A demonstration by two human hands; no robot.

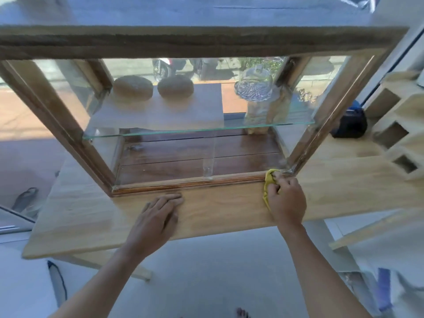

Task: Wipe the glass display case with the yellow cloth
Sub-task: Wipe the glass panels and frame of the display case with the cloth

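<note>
While the right hand [286,200] is closed around the bunched yellow cloth [269,185], it presses the cloth against the lower right corner of the glass display case [174,154], right where the front pane meets the wooden base rail. Its fingers are curled over the cloth, and only a fold of yellow shows above and to the left of the knuckles. The left hand [160,216] holds nothing; it lies palm down and flat on the pale wooden tabletop [87,216], fingers straight and close together, their tips just short of the case's front rail. Inside the case, two round loaves [153,87] and a glass dome [254,84] sit on the upper glass shelf [197,131].
</note>
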